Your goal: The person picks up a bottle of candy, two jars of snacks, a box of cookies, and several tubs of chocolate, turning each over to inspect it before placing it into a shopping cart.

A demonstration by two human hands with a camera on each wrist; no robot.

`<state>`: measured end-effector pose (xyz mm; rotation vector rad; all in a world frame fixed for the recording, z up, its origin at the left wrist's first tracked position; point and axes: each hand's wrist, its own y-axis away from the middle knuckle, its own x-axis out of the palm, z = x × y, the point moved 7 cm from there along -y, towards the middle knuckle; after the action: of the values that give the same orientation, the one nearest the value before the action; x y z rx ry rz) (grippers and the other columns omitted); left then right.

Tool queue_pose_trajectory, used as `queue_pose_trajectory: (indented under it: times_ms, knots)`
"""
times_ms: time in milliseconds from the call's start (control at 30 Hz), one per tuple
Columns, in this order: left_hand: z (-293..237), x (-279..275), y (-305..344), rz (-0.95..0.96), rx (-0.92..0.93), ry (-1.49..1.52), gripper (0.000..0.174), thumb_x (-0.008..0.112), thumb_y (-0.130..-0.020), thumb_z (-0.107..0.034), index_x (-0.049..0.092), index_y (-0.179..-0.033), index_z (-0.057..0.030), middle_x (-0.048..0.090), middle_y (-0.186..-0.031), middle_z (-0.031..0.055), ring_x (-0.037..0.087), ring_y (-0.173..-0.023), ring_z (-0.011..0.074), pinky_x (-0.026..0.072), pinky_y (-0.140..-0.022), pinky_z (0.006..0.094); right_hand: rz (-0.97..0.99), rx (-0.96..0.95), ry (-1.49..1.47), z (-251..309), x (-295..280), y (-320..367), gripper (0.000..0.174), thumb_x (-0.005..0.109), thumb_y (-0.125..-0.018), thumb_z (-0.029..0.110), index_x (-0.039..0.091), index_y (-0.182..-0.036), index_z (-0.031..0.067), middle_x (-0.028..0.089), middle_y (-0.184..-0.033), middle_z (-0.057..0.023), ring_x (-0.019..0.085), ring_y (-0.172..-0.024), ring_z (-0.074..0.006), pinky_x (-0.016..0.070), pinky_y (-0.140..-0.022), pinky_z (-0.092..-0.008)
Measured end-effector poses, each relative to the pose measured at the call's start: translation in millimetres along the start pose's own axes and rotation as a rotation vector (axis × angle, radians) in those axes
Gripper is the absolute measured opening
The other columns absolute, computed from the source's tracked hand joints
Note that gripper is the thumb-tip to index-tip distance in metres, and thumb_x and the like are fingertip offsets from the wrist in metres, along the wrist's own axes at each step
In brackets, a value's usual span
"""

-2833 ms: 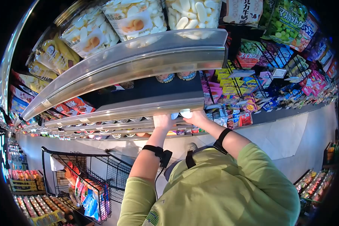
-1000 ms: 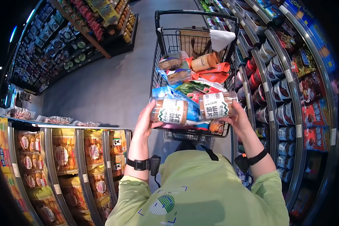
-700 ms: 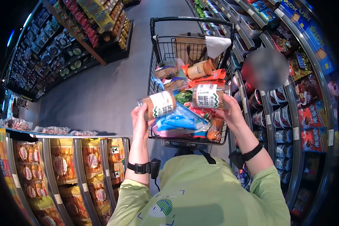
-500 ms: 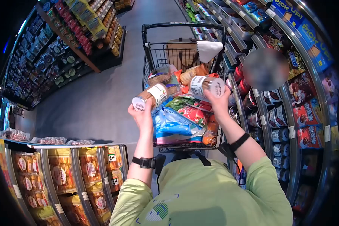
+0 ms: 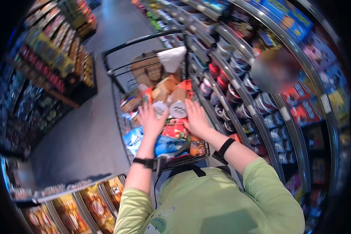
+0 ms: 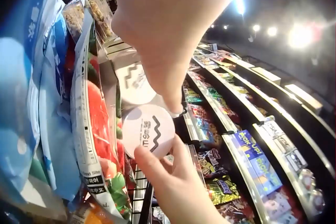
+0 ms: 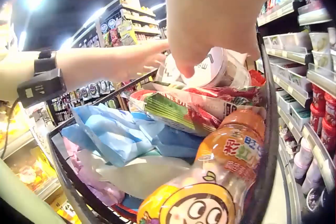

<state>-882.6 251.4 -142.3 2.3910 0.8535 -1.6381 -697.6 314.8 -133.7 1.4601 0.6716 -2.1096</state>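
Two clear jars of brown snack pieces lie side by side on the goods in the shopping cart (image 5: 117, 84), white ends towards me. At the left jar (image 5: 159, 109) my left hand (image 5: 152, 121) has its fingers spread along the side, thumb near the white end. My right hand (image 5: 197, 120) lies against the right jar (image 5: 178, 109), fingers fairly straight along its outer side. In the left wrist view, the right thumb touches the white end (image 6: 148, 132) of that jar. A thumb also overlaps the jar end (image 7: 207, 71) in the right wrist view.
Around the jars are blue packs (image 5: 163, 145), a red-and-green bag (image 5: 175, 130), an orange-capped drink bottle (image 7: 231, 150) and a brown bag (image 5: 146, 68). A white cloth (image 5: 171, 59) hangs on the cart. Stocked shelves (image 5: 257, 105) run along the right; floor (image 5: 72, 144) shows on the left.
After the shelf view, both hands held the jars tilted above the cart's contents. The jars have since moved forward and together onto the goods, and the fingers have straightened. The view has swung right.
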Motion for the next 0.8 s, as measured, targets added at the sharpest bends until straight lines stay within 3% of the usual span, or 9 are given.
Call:
queue_pose_trajectory:
  times_ms: [100, 133, 200, 267, 300, 333, 600, 700, 800]
  knots:
    - [7.1, 1.7, 18.3, -0.082, 0.270, 0.101, 0.064, 0.069, -0.080, -0.040, 0.052, -0.125, 0.0020, 0.048, -0.132, 0.0266, 0.044, -0.123, 0.0409, 0.0309, -0.105, 0.0499, -0.052, -0.002, -0.064, -22.9, -1.0, 10.8, 0.075, 0.068, -0.070, 0.016, 0.037, -0.136, -0.0013, 0.040, -0.139, -0.0206, 0.037, -0.130, -0.0376, 0.0320, -0.105, -0.0498]
    - [12.1, 6.0, 27.8, -0.065, 0.372, 0.129, 0.059, 0.068, -0.081, -0.035, 0.053, -0.126, 0.0018, 0.048, -0.132, 0.0251, 0.044, -0.124, 0.0402, 0.0313, -0.104, 0.0503, 0.015, -0.019, -0.168, -28.6, -8.2, 16.7, 0.071, 0.068, -0.068, 0.014, 0.041, -0.132, 0.0008, 0.041, -0.137, -0.0187, 0.038, -0.129, -0.0361, 0.0333, -0.103, -0.0500]
    - [8.1, -5.4, 48.5, 0.060, 0.285, 0.139, 0.053, 0.065, -0.086, -0.031, 0.053, -0.127, -0.0003, 0.048, -0.134, 0.0221, 0.042, -0.126, 0.0388, 0.0266, -0.107, 0.0499, -0.029, -0.015, 0.022, -45.4, 8.0, 46.8, 0.072, 0.068, -0.070, 0.022, 0.041, -0.135, 0.0067, 0.037, -0.143, -0.0162, 0.034, -0.132, -0.0347, 0.0325, -0.102, -0.0533]
    - [33.0, -0.6, 77.0, 0.091, 0.274, 0.053, 0.058, 0.062, -0.088, -0.032, 0.046, -0.136, -0.0034, 0.043, -0.140, 0.0213, 0.036, -0.132, 0.0379, 0.0214, -0.110, 0.0505, 0.070, 0.004, 0.008, -63.4, 21.2, 75.6, 0.080, 0.065, -0.075, 0.024, 0.030, -0.145, 0.0099, 0.024, -0.152, -0.0133, 0.027, -0.137, -0.0370, 0.0287, -0.105, -0.0579]
    - [30.9, 9.1, 98.5, 0.190, 0.272, -0.021, 0.059, 0.062, -0.088, -0.031, 0.044, -0.137, -0.0034, 0.041, -0.142, 0.0210, 0.035, -0.134, 0.0376, 0.0210, -0.110, 0.0508, 0.195, 0.078, -0.169, -72.0, 25.3, 97.5, 0.079, 0.063, -0.077, 0.020, 0.026, -0.147, 0.0096, 0.012, -0.157, -0.0101, 0.021, -0.140, -0.0386, 0.0253, -0.107, -0.0603]
    - [42.1, 3.9, 115.6, 0.235, 0.212, -0.133, 0.061, 0.062, -0.088, -0.030, 0.043, -0.138, -0.0033, 0.040, -0.143, 0.0206, 0.033, -0.135, 0.0372, 0.0206, -0.110, 0.0511, 0.206, 0.077, -0.205, -75.4, 32.7, 96.5, 0.076, 0.063, -0.077, 0.012, 0.030, -0.146, 0.0090, 0.005, -0.158, -0.0068, 0.021, -0.140, -0.0398, 0.0278, -0.104, -0.0628]
    - [27.0, 20.6, 118.6, 0.377, 0.327, 0.068, 0.064, 0.065, -0.084, -0.026, 0.041, -0.139, -0.0051, 0.035, -0.146, 0.0196, 0.031, -0.134, 0.0405, 0.0209, -0.111, 0.0505, 0.242, 0.102, -0.180, -89.5, 17.7, 87.9, 0.072, 0.058, -0.082, 0.011, 0.029, -0.147, 0.0132, 0.006, -0.158, -0.0032, 0.021, -0.142, -0.0330, 0.0268, -0.105, -0.0641]
    - [-1.8, 17.8, 125.6, 0.498, 0.363, 0.088, 0.070, 0.068, -0.079, -0.021, 0.038, -0.141, -0.0059, 0.029, -0.149, 0.0210, 0.027, -0.136, 0.0422, 0.0180, -0.113, 0.0509, 0.120, 0.134, -0.122, -106.0, 25.5, 81.7, 0.065, 0.057, -0.084, 0.016, 0.034, -0.145, 0.0137, 0.011, -0.157, -0.0042, 0.024, -0.140, -0.0347, 0.0264, -0.105, -0.0644]
    - [-14.2, 6.2, 129.4, 0.492, 0.401, 0.247, 0.072, 0.067, -0.079, -0.019, 0.036, -0.142, -0.0053, 0.028, -0.150, 0.0207, 0.025, -0.138, 0.0412, 0.0190, -0.113, 0.0492, 0.024, 0.199, -0.116, -113.6, 5.0, 88.4, 0.061, 0.058, -0.085, 0.020, 0.037, -0.142, 0.0113, 0.016, -0.156, -0.0072, 0.026, -0.137, -0.0373, 0.0259, -0.105, -0.0630]
